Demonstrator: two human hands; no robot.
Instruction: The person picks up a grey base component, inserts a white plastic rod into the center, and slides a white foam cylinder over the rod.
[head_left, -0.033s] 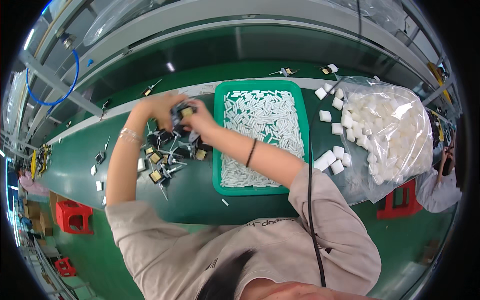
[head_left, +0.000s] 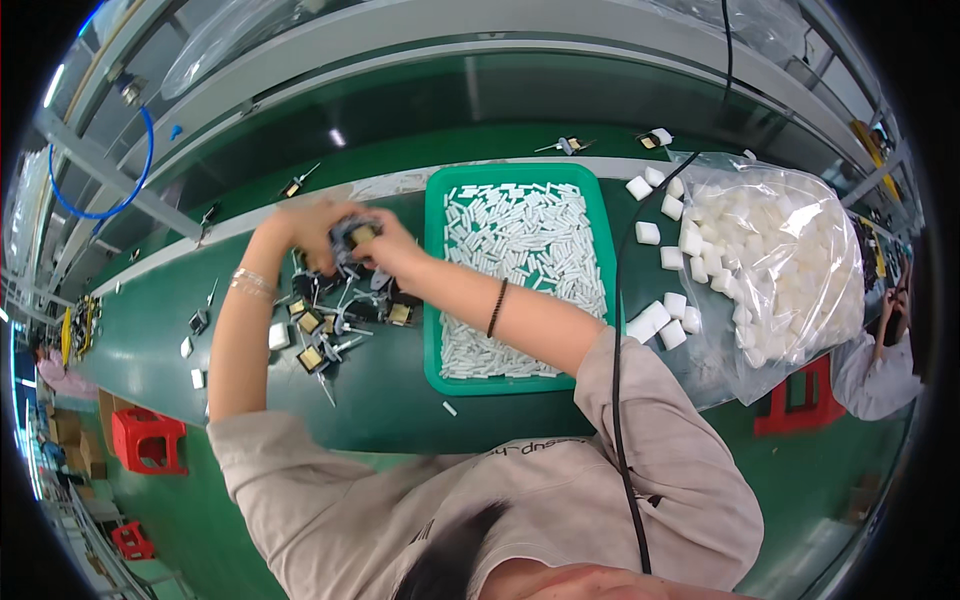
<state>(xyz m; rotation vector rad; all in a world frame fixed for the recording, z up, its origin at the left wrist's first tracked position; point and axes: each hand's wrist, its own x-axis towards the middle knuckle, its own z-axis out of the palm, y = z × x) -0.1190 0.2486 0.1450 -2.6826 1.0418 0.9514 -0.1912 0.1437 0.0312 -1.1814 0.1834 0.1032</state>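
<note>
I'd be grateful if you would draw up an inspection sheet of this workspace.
Surface: green table, glossy, bare in places.
Job's things: dark part at the hands; similar parts with thin metal shafts piled nearby; green tray of white tubes; clear bag of white blocks, others loose at its left.
Clutter: one loose tube in front of the tray.
Hands: right hand grips the dark part; left hand meets it, grip blurred.
Cables: black cable past the tray's right side; blue hose upper left.
Surroundings: red stools left; another person far right.
</note>
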